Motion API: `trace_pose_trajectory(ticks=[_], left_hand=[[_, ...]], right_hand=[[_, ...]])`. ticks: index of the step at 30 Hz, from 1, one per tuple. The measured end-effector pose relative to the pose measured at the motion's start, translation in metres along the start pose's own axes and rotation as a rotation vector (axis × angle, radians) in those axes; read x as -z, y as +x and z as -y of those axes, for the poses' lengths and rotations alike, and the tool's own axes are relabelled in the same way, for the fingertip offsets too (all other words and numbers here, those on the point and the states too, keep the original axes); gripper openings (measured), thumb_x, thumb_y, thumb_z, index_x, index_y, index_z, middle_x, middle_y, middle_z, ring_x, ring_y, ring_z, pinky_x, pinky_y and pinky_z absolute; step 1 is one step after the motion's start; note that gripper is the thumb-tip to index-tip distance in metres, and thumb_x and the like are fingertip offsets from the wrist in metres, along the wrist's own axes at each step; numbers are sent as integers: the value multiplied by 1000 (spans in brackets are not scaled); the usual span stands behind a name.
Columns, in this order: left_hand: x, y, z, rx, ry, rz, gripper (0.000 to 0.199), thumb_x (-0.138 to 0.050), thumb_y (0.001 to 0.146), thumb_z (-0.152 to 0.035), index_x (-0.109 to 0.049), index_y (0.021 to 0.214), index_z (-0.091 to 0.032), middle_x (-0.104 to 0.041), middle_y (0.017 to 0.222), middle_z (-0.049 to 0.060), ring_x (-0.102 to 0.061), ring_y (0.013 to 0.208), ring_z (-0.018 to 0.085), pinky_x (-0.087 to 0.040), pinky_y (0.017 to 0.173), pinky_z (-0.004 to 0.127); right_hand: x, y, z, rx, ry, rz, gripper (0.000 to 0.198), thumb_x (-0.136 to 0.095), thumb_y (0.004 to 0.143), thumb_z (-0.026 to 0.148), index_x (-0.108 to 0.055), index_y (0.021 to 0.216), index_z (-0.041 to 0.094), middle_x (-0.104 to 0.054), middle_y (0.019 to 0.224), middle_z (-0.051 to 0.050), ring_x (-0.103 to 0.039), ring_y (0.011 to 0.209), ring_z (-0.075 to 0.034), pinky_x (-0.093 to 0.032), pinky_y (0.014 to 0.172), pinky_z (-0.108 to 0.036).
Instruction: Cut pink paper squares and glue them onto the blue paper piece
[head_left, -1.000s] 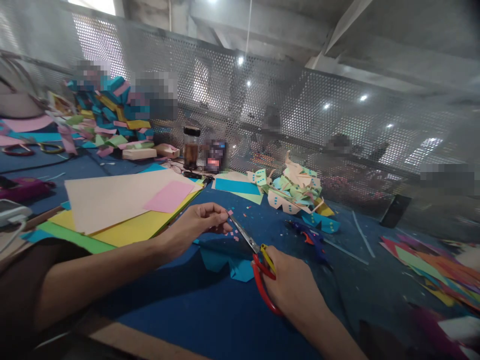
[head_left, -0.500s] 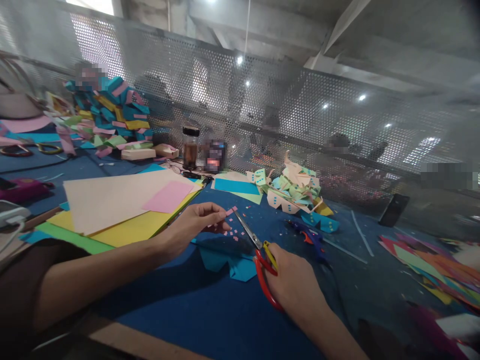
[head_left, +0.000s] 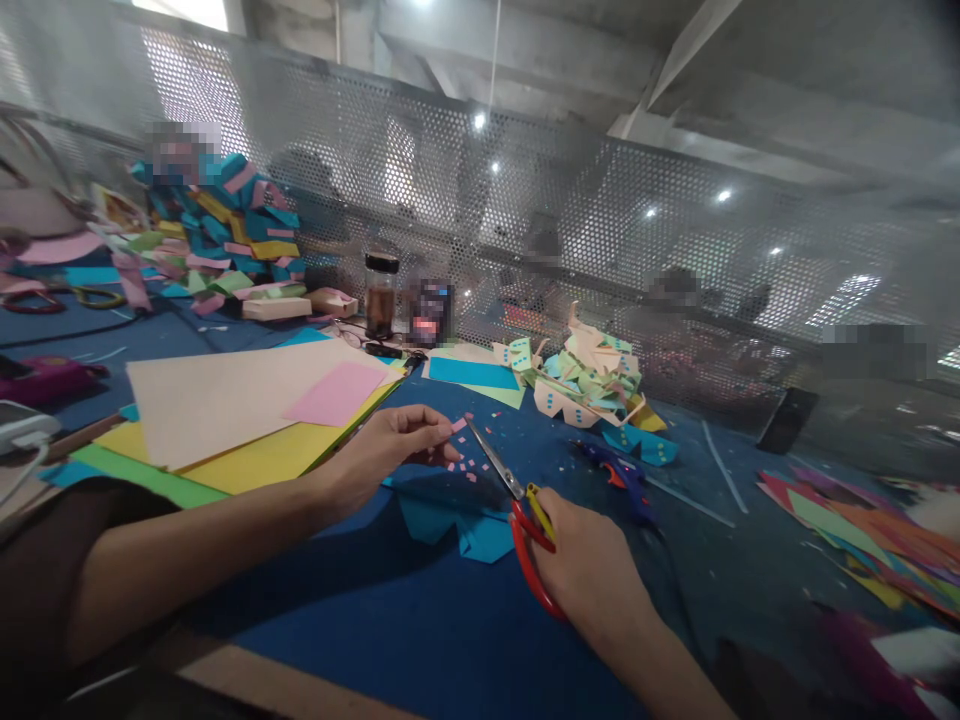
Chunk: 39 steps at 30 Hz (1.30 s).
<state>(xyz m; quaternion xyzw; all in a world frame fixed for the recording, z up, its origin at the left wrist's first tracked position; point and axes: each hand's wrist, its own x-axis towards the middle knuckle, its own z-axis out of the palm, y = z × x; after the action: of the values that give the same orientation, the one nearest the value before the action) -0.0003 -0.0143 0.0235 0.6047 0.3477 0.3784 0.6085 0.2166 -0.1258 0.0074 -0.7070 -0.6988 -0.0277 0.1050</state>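
Note:
My left hand (head_left: 401, 445) pinches a small pink paper strip (head_left: 458, 426) between thumb and forefinger. Wrapped round the handles of a pair of scissors (head_left: 517, 490) is my right hand (head_left: 581, 545). The scissors have red grips with a yellow part, and their blade tips point at the strip's end. Tiny pink paper bits (head_left: 471, 478) are scattered on the blue tabletop (head_left: 360, 620) below the blades. A folded blue paper piece (head_left: 457, 530) lies just under both hands. Whether the blades touch the strip I cannot tell.
Large paper sheets (head_left: 225, 400) lie at left. Beyond are a bottle (head_left: 381, 295), a pile of folded paper shapes (head_left: 589, 370) and a blue glue gun (head_left: 619, 475). A phone (head_left: 787, 420) leans on the perforated metal screen (head_left: 585, 200). Coloured paper (head_left: 862, 530) is stacked at right.
Both hands, the strip and the scissors keep nearly the same place. By the strip's end a pink bit looks slightly shifted. Blurred people in the background have moved a little.

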Motion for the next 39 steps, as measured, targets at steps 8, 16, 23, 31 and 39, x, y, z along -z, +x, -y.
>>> trace_pose_trajectory(ticks=[8, 16, 23, 31, 39], left_hand=[[1, 0, 1, -10, -24, 19, 21, -68, 82, -41, -65, 80, -21, -72, 78, 2, -63, 75, 15, -46, 77, 29], [1, -1, 1, -28, -78, 26, 20, -67, 84, -39, -65, 82, -20, -71, 78, 1, -60, 74, 14, -45, 74, 26], [1, -2, 1, -14, -122, 27, 19, -69, 84, -38, -64, 83, -19, -72, 78, 1, -61, 74, 14, -45, 75, 27], [0, -2, 1, -4, -116, 39, 21, -70, 82, -38, -67, 88, -18, -72, 79, 2, -60, 74, 13, -45, 74, 26], [-2, -3, 0, 15, -116, 53, 21, -70, 82, -38, -69, 90, -19, -71, 79, 2, -60, 74, 13, -45, 74, 26]], right_hand=[[2, 1, 2, -45, 49, 5, 17, -48, 93, 37, -56, 88, 22, -68, 71, -2, -67, 65, -22, -27, 51, -27], [5, -2, 4, -16, 80, 29, 20, -48, 94, 41, -54, 99, 23, -69, 95, -4, -69, 76, -26, -32, 56, -30], [2, -1, 5, 9, 47, 21, 18, -49, 94, 41, -54, 95, 24, -69, 93, -3, -69, 74, -24, -29, 54, -28], [6, -1, 9, -20, 80, 61, 14, -51, 93, 37, -55, 92, 24, -71, 88, -2, -70, 76, -26, -28, 55, -28], [2, 0, 5, -19, 105, 74, 11, -52, 91, 34, -55, 88, 23, -71, 81, -2, -69, 71, -25, -28, 54, -26]])
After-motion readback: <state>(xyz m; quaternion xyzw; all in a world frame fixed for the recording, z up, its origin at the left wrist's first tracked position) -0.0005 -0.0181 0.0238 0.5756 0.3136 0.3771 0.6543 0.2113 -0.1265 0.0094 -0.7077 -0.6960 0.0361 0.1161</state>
